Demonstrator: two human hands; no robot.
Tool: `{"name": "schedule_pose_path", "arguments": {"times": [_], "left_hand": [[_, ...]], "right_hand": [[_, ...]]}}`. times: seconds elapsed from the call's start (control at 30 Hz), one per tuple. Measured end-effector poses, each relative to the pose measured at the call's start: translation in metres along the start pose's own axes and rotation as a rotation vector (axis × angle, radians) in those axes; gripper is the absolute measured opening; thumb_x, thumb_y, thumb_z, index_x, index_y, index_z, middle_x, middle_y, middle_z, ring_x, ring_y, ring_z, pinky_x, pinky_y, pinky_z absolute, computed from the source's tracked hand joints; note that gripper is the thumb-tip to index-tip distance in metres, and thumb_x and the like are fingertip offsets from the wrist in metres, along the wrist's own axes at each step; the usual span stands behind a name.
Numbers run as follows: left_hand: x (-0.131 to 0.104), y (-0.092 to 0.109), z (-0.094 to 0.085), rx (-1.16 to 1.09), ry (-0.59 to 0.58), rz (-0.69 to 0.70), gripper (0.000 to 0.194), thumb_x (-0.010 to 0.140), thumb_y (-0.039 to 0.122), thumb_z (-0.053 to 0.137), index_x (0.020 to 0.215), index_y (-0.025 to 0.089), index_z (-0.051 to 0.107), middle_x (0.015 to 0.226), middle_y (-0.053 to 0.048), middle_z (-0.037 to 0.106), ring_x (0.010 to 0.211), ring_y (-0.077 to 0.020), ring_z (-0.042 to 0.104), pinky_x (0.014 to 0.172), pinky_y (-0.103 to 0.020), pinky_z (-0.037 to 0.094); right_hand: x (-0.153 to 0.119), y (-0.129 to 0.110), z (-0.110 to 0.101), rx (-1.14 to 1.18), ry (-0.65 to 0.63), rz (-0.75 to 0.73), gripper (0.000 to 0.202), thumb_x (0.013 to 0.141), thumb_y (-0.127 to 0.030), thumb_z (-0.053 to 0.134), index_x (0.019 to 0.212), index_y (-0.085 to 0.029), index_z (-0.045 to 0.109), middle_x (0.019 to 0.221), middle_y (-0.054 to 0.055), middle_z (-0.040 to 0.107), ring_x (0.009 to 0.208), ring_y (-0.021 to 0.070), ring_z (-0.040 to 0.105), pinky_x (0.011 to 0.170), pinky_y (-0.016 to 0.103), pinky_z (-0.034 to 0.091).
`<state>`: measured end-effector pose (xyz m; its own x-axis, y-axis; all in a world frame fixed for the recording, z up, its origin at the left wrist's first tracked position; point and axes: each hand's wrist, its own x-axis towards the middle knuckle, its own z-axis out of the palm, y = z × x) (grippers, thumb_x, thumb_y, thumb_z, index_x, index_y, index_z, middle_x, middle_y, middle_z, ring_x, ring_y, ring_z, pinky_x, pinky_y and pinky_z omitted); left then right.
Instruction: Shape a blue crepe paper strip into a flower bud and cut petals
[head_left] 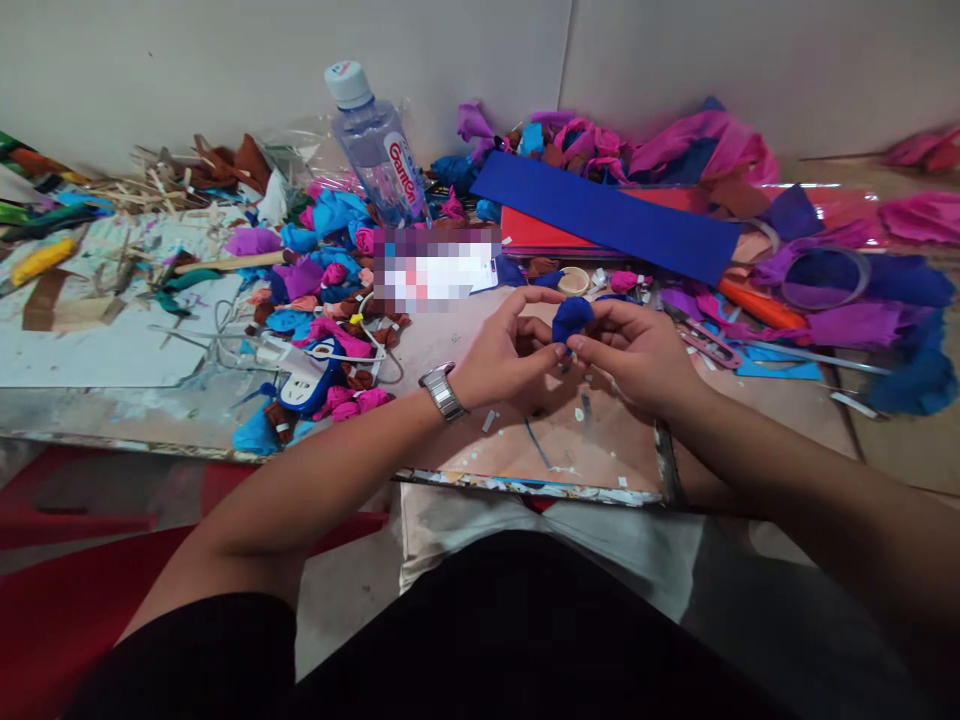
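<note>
Between my two hands is a small crumpled piece of dark blue crepe paper (572, 318), held up just above the table. The fingers of my left hand (517, 345) pinch it from the left, with the thumb at its lower edge. My right hand (630, 350) grips it from the other side, thumb and fingertips closed on the paper. A metal watch (444, 391) is on my left wrist. Behind the hands lies a flat dark blue paper strip (607, 215) over red sheets (532, 230). A roll of tape (574, 281) sits just beyond my fingers.
A clear bottle (379, 150) with a white cap stands at the back. Crumpled paper pieces (337, 215) in several colours surround a blue power strip (311, 378) with cables. A pink box cutter (705, 342) lies right of my hands. The table's edge (525, 485) runs in front of me.
</note>
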<state>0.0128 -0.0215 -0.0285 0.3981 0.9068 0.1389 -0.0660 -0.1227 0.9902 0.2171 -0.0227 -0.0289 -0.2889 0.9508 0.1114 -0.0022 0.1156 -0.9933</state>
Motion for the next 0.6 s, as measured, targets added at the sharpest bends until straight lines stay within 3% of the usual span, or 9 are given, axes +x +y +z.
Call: {"name": "schedule_pose_path", "arguments": {"times": [0.27, 0.43, 0.6], "left_hand": [[-0.0035, 0.0022, 0.0035, 0.005, 0.008, 0.010, 0.059, 0.085, 0.033, 0.083, 0.133, 0.022, 0.051, 0.089, -0.001, 0.073, 0.083, -0.0146, 0.074, 0.078, -0.028, 0.055], [-0.0012, 0.0005, 0.0036, 0.011, 0.057, 0.021, 0.056, 0.083, 0.028, 0.083, 0.129, 0.021, 0.052, 0.083, 0.002, 0.069, 0.074, -0.0113, 0.069, 0.072, -0.025, 0.053], [0.0005, -0.0010, 0.0028, 0.014, 0.077, 0.023, 0.052, 0.083, 0.031, 0.084, 0.124, 0.021, 0.054, 0.084, 0.002, 0.070, 0.075, -0.0107, 0.069, 0.073, -0.024, 0.053]], "right_hand": [[0.0013, 0.0003, 0.0060, -0.001, 0.079, -0.033, 0.030, 0.081, -0.037, 0.086, 0.107, -0.027, 0.075, 0.096, 0.002, 0.077, 0.078, 0.0189, 0.070, 0.067, 0.033, 0.061], [-0.0004, 0.0005, 0.0052, 0.041, 0.043, 0.014, 0.029, 0.082, -0.034, 0.086, 0.109, -0.027, 0.077, 0.095, 0.001, 0.077, 0.076, 0.0175, 0.069, 0.064, 0.031, 0.058], [-0.0030, 0.0036, 0.0020, 0.034, 0.053, 0.088, 0.020, 0.082, -0.037, 0.088, 0.094, -0.026, 0.077, 0.080, -0.001, 0.073, 0.060, 0.0147, 0.062, 0.045, 0.025, 0.043]]}}
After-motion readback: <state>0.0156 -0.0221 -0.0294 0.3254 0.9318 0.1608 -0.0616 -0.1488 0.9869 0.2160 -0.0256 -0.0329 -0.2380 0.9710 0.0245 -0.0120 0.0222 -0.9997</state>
